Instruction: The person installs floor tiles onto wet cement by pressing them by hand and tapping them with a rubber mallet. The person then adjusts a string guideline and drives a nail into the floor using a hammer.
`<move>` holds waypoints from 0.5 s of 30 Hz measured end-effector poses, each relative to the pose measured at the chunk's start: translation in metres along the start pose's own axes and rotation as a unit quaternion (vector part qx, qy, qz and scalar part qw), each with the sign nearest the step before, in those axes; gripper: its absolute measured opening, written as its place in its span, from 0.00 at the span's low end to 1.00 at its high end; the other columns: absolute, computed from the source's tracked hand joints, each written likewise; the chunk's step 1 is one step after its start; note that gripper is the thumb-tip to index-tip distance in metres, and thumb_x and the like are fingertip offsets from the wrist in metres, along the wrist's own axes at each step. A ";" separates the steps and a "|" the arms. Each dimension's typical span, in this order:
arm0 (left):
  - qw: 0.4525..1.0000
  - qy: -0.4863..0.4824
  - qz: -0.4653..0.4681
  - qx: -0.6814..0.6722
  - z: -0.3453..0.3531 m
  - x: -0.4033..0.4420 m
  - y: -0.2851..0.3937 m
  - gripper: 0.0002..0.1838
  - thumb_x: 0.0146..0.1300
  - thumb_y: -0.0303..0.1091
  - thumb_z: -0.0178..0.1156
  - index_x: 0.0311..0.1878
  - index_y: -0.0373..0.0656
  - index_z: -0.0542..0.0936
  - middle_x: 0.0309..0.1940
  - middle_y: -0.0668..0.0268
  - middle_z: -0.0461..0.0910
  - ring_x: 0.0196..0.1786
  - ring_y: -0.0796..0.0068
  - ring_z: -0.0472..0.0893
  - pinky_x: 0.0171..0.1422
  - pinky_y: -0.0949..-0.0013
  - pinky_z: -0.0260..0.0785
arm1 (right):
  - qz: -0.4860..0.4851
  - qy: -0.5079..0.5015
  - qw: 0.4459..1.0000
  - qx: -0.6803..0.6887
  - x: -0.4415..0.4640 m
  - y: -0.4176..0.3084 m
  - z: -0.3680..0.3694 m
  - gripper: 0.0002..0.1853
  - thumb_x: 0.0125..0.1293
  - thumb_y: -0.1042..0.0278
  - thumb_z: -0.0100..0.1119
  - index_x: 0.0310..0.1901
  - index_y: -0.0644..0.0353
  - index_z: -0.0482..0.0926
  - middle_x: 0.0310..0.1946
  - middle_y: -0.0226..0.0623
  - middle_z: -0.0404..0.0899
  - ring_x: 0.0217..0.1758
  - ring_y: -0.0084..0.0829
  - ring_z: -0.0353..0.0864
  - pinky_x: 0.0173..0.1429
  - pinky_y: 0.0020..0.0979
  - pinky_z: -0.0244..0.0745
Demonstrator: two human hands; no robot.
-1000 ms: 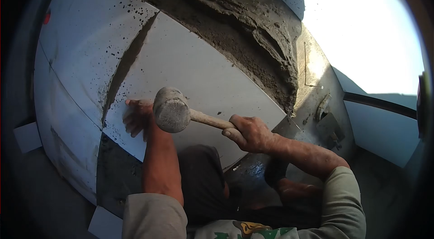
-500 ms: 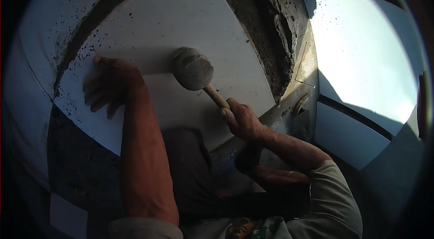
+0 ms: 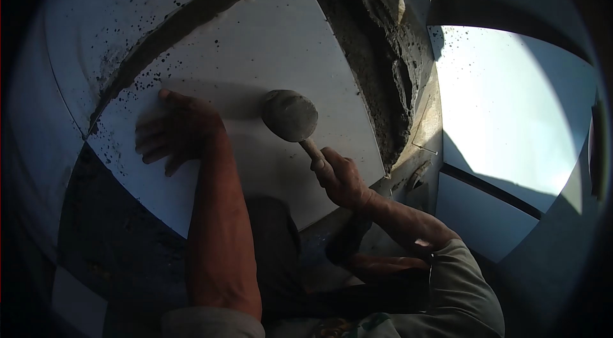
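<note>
Right hand (image 3: 345, 179) tight round mallet (image 3: 291, 116); left hand (image 3: 182, 128) wide over tile (image 3: 281, 44)

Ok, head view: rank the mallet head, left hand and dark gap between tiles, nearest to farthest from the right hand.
1. Mallet head: ahead-left of the right hand.
2. Left hand: farther left, over the pale tile.
3. Dark gap: upper left, along the tile's edge.

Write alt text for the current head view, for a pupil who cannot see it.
A right hand grips a mallet over a large pale tile, with the left hand spread near the tile's left edge. Rough mortar lies beyond its right edge, and a dark gap runs along its upper left.
</note>
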State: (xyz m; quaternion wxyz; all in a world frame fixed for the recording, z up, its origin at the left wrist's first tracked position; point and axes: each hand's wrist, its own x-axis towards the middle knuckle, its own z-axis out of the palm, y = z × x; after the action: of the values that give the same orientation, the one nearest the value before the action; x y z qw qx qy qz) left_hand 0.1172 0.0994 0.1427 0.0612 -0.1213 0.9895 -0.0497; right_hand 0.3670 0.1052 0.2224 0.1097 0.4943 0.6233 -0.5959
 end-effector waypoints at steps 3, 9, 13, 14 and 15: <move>1.000 -0.001 -0.005 -0.008 0.002 0.001 0.000 0.47 0.68 0.66 0.29 0.72 0.29 0.43 0.71 0.33 0.40 0.73 0.30 0.43 0.63 0.24 0.46 | -0.034 0.011 0.999 0.027 0.001 -0.032 -0.012 0.26 0.73 0.43 0.41 0.38 0.65 0.68 0.20 0.46 0.74 0.27 0.48 0.79 0.32 0.43 0.71; 1.000 0.004 -0.011 -0.005 0.003 0.004 0.000 0.47 0.68 0.67 0.27 0.73 0.32 0.44 0.72 0.34 0.40 0.73 0.32 0.44 0.63 0.24 0.47 | -0.234 0.085 0.968 0.021 0.029 -0.068 -0.023 0.22 0.74 0.49 0.43 0.38 0.66 0.68 0.21 0.47 0.75 0.26 0.49 0.80 0.31 0.45 0.72; 1.000 0.006 -0.010 0.004 0.000 0.001 0.009 0.47 0.68 0.67 0.28 0.73 0.32 0.44 0.72 0.35 0.41 0.73 0.32 0.44 0.62 0.23 0.48 | -0.021 0.134 0.986 -0.098 0.064 -0.067 -0.023 0.20 0.73 0.52 0.44 0.36 0.65 0.68 0.22 0.55 0.76 0.28 0.55 0.80 0.32 0.50 0.70; 1.000 0.011 -0.010 0.009 0.000 0.002 0.005 0.47 0.68 0.68 0.28 0.73 0.32 0.44 0.72 0.35 0.41 0.73 0.32 0.44 0.62 0.23 0.48 | -0.009 0.128 0.989 -0.079 0.066 -0.068 -0.021 0.21 0.73 0.52 0.44 0.35 0.65 0.68 0.21 0.55 0.76 0.28 0.56 0.79 0.32 0.50 0.70; 1.000 0.010 0.001 0.020 0.000 -0.001 -0.001 0.47 0.68 0.68 0.28 0.73 0.32 0.44 0.72 0.36 0.41 0.74 0.32 0.45 0.62 0.23 0.48 | 0.015 0.128 0.990 -0.056 0.062 -0.066 -0.017 0.21 0.74 0.51 0.43 0.34 0.64 0.68 0.21 0.55 0.75 0.29 0.57 0.79 0.32 0.51 0.70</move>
State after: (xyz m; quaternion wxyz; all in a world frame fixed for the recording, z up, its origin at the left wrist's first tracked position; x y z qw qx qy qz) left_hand 0.1186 0.0990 0.1425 0.0536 -0.1189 0.9890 -0.0703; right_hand 0.2957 0.1627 0.2237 0.0654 0.5688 0.6569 -0.4906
